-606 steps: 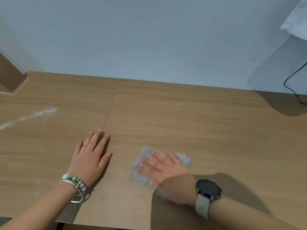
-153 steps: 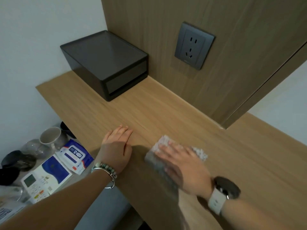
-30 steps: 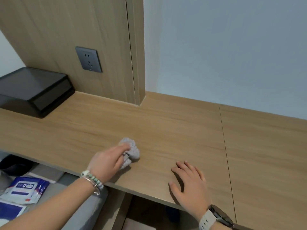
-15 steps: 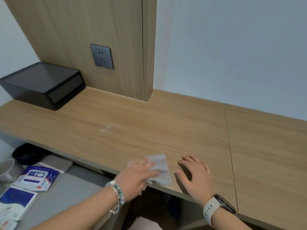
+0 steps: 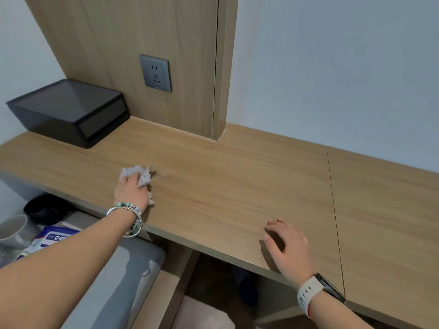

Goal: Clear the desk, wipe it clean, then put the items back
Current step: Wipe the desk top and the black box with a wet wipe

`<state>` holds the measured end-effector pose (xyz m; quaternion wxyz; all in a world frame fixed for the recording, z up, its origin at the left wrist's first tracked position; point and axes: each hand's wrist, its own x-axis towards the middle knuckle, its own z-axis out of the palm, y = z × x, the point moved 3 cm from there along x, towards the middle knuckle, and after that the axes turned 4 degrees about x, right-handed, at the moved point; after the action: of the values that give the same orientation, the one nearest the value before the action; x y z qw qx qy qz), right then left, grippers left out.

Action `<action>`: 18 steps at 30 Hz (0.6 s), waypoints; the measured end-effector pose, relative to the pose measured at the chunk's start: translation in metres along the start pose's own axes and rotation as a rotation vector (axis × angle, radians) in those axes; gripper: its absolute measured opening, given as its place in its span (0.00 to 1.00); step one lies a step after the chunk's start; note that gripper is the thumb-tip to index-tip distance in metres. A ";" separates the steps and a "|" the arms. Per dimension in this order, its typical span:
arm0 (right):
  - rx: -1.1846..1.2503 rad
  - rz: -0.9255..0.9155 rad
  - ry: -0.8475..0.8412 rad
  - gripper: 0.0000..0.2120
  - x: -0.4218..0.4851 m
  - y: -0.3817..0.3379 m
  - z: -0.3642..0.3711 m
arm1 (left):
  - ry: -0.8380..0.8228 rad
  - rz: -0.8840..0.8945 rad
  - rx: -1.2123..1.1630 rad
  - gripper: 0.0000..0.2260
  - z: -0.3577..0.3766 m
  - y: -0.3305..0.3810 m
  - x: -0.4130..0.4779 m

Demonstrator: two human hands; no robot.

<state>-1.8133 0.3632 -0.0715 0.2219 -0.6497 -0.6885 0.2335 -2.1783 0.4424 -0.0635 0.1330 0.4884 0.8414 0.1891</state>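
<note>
I see 1 cloth [image 5: 143, 178] clenched in left hand [image 5: 130, 189] | right hand [image 5: 288, 248] slack on desk [image 5: 225, 186] | 1 box [image 5: 69, 110] back-left

Worktop [image 5: 213, 186]: long, light wood grain, one seam line across right part.
Cloth [image 5: 143, 176]: pale grey, speckled, crumpled. Lies on worktop left of centre, bunched under left hand [image 5: 130, 191], which grips it. Edges poke out ahead of fingers and beside wrist.
Black box [image 5: 69, 110]: matt, closed, on worktop's far left end against wood panel.
Cleared items lower left, below worktop level, on grey seat [image 5: 133, 257]: dark bowl [image 5: 41, 208], grey mug [image 5: 13, 230], blue-white pack [image 5: 55, 236] partly behind forearm.
</note>
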 end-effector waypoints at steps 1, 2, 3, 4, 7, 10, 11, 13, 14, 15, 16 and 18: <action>-0.007 -0.002 0.007 0.15 0.000 0.000 0.001 | -0.036 -0.032 0.055 0.24 0.009 -0.003 0.003; -0.012 -0.007 0.014 0.15 0.000 0.000 0.001 | -0.077 -0.048 0.120 0.26 0.016 -0.002 0.004; -0.011 -0.009 0.019 0.16 0.000 0.000 0.001 | -0.109 -0.061 0.175 0.27 0.021 0.000 0.005; -0.008 -0.009 0.017 0.19 0.000 0.000 0.002 | -0.129 -0.085 0.208 0.27 0.023 0.004 0.007; -0.032 -0.012 -0.005 0.35 0.000 -0.001 0.004 | -0.171 -0.078 0.281 0.27 0.024 0.019 0.016; -0.075 0.002 -0.018 0.39 0.002 -0.002 0.004 | -0.229 0.117 0.384 0.27 0.034 0.042 0.013; -0.084 0.006 -0.017 0.39 0.001 -0.001 0.004 | -0.259 0.198 0.399 0.27 0.040 0.052 0.006; -0.102 0.020 -0.028 0.41 0.002 -0.002 0.003 | -0.296 0.357 0.416 0.27 0.052 0.073 -0.012; -0.108 0.025 -0.043 0.41 0.002 -0.003 0.003 | -0.310 0.440 0.410 0.27 0.055 0.083 -0.023; -0.106 0.026 -0.053 0.41 0.003 -0.004 0.003 | -0.327 0.525 0.390 0.27 0.058 0.090 -0.036; -0.096 0.028 -0.057 0.38 0.003 -0.005 0.003 | -0.353 0.612 0.372 0.26 0.060 0.097 -0.050; -0.088 0.040 -0.058 0.28 0.003 -0.006 0.002 | -0.431 0.780 0.303 0.24 0.062 0.106 -0.085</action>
<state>-1.8193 0.3663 -0.0699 0.1683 -0.6653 -0.6913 0.2259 -2.0298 0.4279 -0.0678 0.1509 0.8103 0.5663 -0.0059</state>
